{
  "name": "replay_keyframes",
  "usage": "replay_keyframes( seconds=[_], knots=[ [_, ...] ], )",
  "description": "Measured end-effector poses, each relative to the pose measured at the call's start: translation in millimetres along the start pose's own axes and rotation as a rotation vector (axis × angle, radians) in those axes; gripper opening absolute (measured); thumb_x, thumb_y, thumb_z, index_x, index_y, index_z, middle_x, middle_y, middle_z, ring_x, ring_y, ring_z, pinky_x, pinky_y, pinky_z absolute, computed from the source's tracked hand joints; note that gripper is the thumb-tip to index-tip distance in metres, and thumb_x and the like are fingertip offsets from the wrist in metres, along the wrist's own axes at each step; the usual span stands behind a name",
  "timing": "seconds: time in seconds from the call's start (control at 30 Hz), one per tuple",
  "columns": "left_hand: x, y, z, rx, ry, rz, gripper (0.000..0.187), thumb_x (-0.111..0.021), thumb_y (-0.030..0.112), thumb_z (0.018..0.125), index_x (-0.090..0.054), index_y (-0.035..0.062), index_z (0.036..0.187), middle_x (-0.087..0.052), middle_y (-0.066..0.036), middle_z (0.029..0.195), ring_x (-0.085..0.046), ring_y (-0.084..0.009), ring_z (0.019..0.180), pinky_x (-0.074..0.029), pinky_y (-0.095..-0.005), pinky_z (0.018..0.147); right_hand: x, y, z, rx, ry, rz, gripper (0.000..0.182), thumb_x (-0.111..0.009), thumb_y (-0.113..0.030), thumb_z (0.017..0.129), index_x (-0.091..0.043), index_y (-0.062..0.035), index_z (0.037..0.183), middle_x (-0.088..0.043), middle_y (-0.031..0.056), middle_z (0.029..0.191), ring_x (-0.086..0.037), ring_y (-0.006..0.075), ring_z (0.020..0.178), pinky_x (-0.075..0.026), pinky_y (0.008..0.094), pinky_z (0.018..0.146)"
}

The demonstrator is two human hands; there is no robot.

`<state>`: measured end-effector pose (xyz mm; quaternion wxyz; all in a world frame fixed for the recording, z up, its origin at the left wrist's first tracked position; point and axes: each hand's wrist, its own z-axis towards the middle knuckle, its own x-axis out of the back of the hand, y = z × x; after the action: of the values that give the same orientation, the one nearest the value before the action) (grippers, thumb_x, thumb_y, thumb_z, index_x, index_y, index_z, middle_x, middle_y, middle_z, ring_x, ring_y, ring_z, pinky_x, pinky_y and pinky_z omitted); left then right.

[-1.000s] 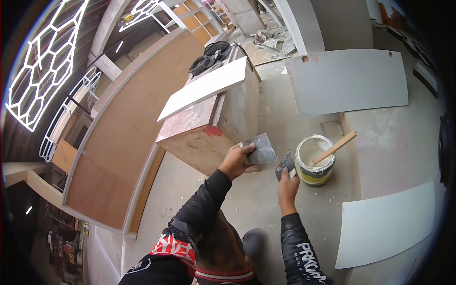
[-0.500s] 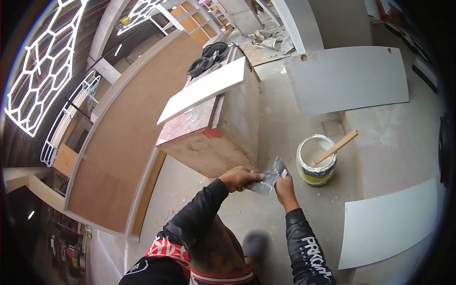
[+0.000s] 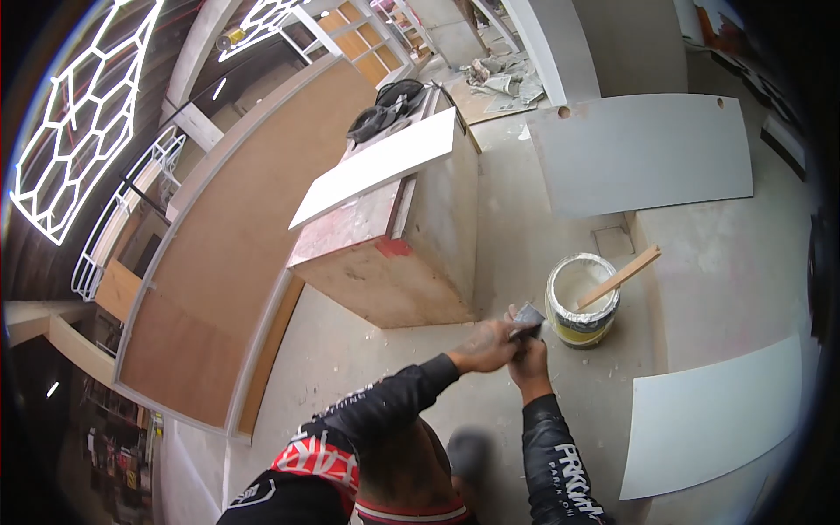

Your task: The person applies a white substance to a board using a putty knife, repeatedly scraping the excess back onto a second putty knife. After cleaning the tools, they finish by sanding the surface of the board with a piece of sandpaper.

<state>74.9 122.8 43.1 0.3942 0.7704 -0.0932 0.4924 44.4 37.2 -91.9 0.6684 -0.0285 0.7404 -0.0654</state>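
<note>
My left hand (image 3: 486,346) is closed and reaches across to my right hand (image 3: 528,360), the two meeting in front of my body. Both are wrapped around putty knives. One grey putty knife blade (image 3: 528,317) shows above the fingers, and the blades overlap here, so the other is mostly hidden. Just right of the hands stands a bucket (image 3: 556,306) of whitish paste, its rim smeared white. A wooden stick (image 3: 619,276) leans out of it.
A long white board (image 3: 376,168) lies across a wooden box (image 3: 385,284), with a black bag (image 3: 385,112) behind. At right are a grey panel (image 3: 643,153) and a white panel (image 3: 713,420). A large brown panel (image 3: 236,236) stands at left.
My left hand has moved right and now meets my right hand. The putty knife blades, spread apart before, now overlap closely above the fingers.
</note>
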Motion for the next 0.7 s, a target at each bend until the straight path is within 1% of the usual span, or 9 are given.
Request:
replay_keyframes(
  seconds=[0.13, 0.17, 0.27, 0.33, 0.4, 0.43, 0.47, 0.53, 0.7],
  knots=[
    [8.5, -24.7, 14.2, 0.039, 0.297, -0.180, 0.046, -0.055, 0.006, 0.084, -0.056, 0.0063, 0.130, -0.065, -0.025, 0.104, -0.067, -0.0285, 0.098, -0.051, -0.0361, 0.083, -23.9, -0.5, -8.3, 0.093, -0.060, -0.631, 0.079, -0.039, 0.007, 0.064, -0.036, 0.0017, 0.142, -0.042, 0.0148, 0.144, -0.037, 0.0230, 0.136, -0.028, 0.0351, 0.114],
    [15.1, -15.8, 10.0, 0.120, 0.217, -0.617, 0.046, -0.056, 0.007, 0.084, -0.056, 0.0046, 0.130, -0.068, -0.020, 0.102, -0.065, -0.0169, 0.092, -0.051, -0.0330, 0.081, -51.8, -12.3, -19.3, 0.112, -0.061, -0.739, 0.076, -0.040, 0.008, 0.062, -0.039, 0.0041, 0.138, -0.047, 0.0140, 0.138, -0.042, 0.0228, 0.131, -0.032, 0.0325, 0.110],
    [19.0, 3.9, 0.4, 0.001, 0.074, -0.471, 0.047, -0.053, 0.005, 0.084, -0.055, 0.0026, 0.131, -0.069, -0.011, 0.103, -0.059, -0.0100, 0.089, -0.051, -0.0292, 0.081, -55.6, -21.7, -3.5, 0.305, 0.022, -0.311, 0.060, -0.043, 0.006, 0.060, -0.048, 0.0045, 0.120, -0.055, 0.0086, 0.112, -0.053, 0.0215, 0.107, -0.041, 0.0288, 0.095],
    [17.5, 5.8, 2.8, -0.015, 0.015, -0.346, 0.050, -0.053, 0.005, 0.083, -0.053, 0.0025, 0.133, -0.068, -0.008, 0.104, -0.059, -0.0102, 0.087, -0.051, -0.0275, 0.081, -29.8, -20.5, 5.4, 0.204, 0.020, -0.203, 0.058, -0.044, 0.005, 0.061, -0.049, 0.0044, 0.119, -0.054, 0.0061, 0.108, -0.053, 0.0199, 0.100, -0.042, 0.0276, 0.090],
    [20.1, -11.9, 13.4, 0.040, 0.273, -0.281, 0.048, -0.053, 0.005, 0.084, -0.054, 0.0044, 0.132, -0.068, -0.005, 0.102, -0.058, -0.0099, 0.086, -0.050, -0.0270, 0.080, -15.7, -12.4, 2.2, 0.003, -0.029, -0.737, 0.074, -0.043, 0.002, 0.065, -0.038, 0.0072, 0.139, -0.054, 0.0095, 0.126, -0.051, 0.0198, 0.118, -0.041, 0.0295, 0.098],
    [15.8, -24.9, 14.6, 0.073, 0.211, -0.586, 0.048, -0.054, 0.005, 0.083, -0.056, 0.0069, 0.132, -0.068, -0.006, 0.098, -0.057, -0.0100, 0.084, -0.050, -0.0277, 0.078, -47.7, -14.5, -12.9, 0.046, -0.050, -0.842, 0.071, -0.044, 0.001, 0.066, -0.041, 0.0074, 0.136, -0.054, 0.0079, 0.120, -0.054, 0.0186, 0.109, -0.044, 0.0294, 0.092],
    [13.7, -21.0, 9.4, 0.080, 0.210, -0.584, 0.048, -0.054, 0.005, 0.083, -0.056, 0.0069, 0.132, -0.068, -0.006, 0.098, -0.057, -0.0100, 0.084, -0.050, -0.0277, 0.078, -46.3, -12.8, -14.1, 0.041, -0.049, -0.836, 0.071, -0.044, 0.001, 0.066, -0.041, 0.0074, 0.136, -0.054, 0.0079, 0.120, -0.054, 0.0186, 0.109, -0.044, 0.0294, 0.092],
    [8.8, -11.6, 2.8, -0.030, 0.022, -0.349, 0.049, -0.052, 0.002, 0.083, -0.055, 0.0052, 0.132, -0.067, -0.003, 0.096, -0.056, -0.0080, 0.084, -0.050, -0.0258, 0.077, -38.4, -14.5, -7.4, 0.028, 0.073, -0.254, 0.066, -0.046, 0.001, 0.064, -0.046, 0.0041, 0.130, -0.053, 0.0033, 0.106, -0.053, 0.0159, 0.093, -0.044, 0.0256, 0.081],
    [17.7, -18.2, 8.6, 0.077, 0.220, -0.419, 0.049, -0.050, -0.001, 0.084, -0.055, 0.0071, 0.132, -0.069, -0.006, 0.098, -0.058, -0.0110, 0.086, -0.049, -0.0297, 0.084, -19.5, -2.9, -0.8, 0.045, -0.046, -0.721, 0.063, -0.044, 0.001, 0.067, -0.050, -0.0002, 0.130, -0.056, 0.0024, 0.104, -0.055, 0.0132, 0.088, -0.046, 0.0240, 0.072]
  ],
)
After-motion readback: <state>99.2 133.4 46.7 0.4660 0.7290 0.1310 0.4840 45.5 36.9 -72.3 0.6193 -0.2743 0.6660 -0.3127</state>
